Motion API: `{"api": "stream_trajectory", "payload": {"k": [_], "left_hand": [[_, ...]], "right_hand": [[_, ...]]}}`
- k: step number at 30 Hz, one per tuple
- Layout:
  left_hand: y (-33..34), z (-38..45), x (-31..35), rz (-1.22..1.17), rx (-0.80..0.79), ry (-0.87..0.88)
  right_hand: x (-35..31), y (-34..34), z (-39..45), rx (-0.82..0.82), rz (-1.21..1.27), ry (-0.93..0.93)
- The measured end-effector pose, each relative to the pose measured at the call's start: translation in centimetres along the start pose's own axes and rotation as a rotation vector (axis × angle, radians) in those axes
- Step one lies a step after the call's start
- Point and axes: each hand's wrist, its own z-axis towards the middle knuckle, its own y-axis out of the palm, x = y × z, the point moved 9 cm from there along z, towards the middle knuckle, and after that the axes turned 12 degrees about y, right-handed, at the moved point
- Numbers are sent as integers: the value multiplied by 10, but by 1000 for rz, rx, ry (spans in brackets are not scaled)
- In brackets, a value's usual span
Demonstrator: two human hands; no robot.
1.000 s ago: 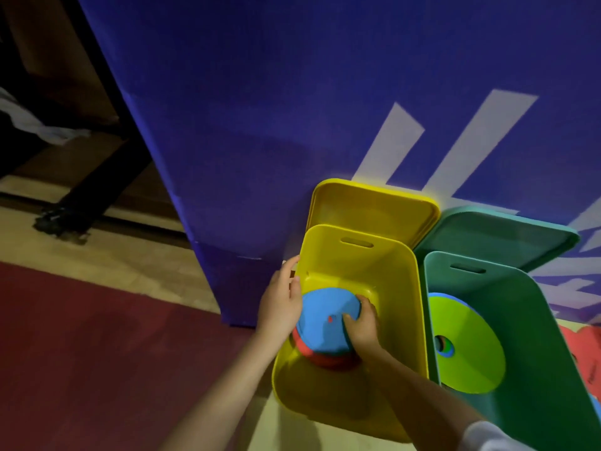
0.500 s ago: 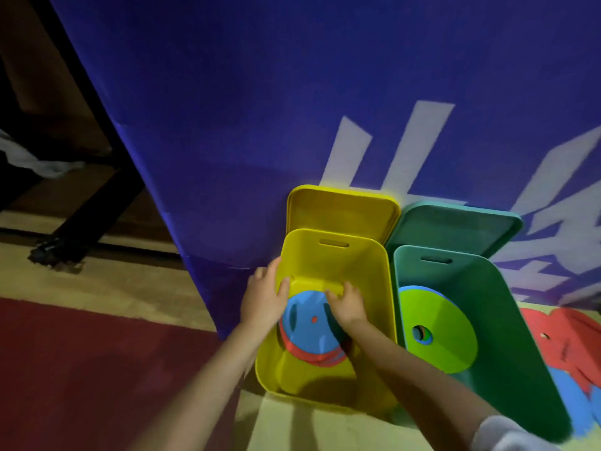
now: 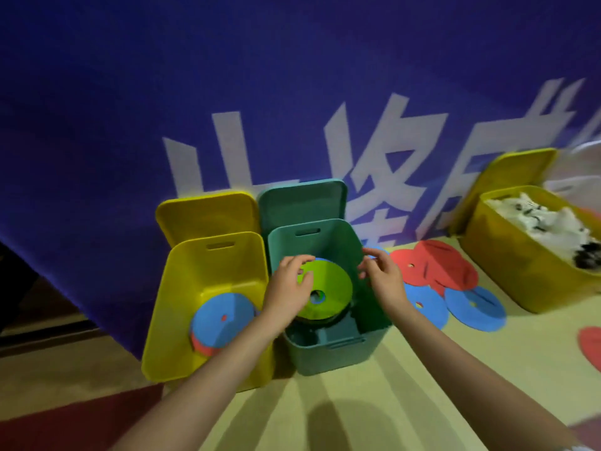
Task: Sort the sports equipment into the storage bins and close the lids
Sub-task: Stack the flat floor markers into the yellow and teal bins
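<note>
A yellow bin (image 3: 182,288) stands open on the floor with a stack of blue and red disc cones (image 3: 221,322) inside. Beside it on the right, a green bin (image 3: 328,353) holds a lime green disc cone (image 3: 331,288) on a stack. My left hand (image 3: 289,284) reaches into the green bin, its fingers resting on the lime cone's left edge. My right hand (image 3: 380,275) hovers at the green bin's right wall with loosely bent fingers, holding nothing. Both lids, the yellow lid (image 3: 205,213) and the green lid (image 3: 302,200), lean against the blue banner.
Red disc cones (image 3: 435,265) and blue disc cones (image 3: 474,307) lie on the floor right of the green bin. Another red disc (image 3: 590,343) sits at the right edge. A second yellow bin (image 3: 510,268) at far right holds white items. A blue banner (image 3: 227,92) with white characters stands behind.
Both hands left the yellow bin and its blue cone and moved right to the green bin. The view swung right, revealing loose cones on the floor and the second yellow bin.
</note>
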Motion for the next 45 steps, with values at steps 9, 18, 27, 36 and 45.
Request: {"api": "stream_trajectory", "payload": {"k": [9,18,27,36,45], "left_hand": [[206,34,81,-125,-177,-33],[407,31,60,-45,-424,-374],[480,26,50,67,-445,-625],[494,17,47,240,-410,-636],[501,48,38,276,-409,-539]], "right_hand": [[108,-222,58,167,-263,201],[209,-461,79,399,-613,439],[271,-589,96,400,-976,747],[286,-599,103,373,-948,765],[262,-459,132,-21,-641,335]]}}
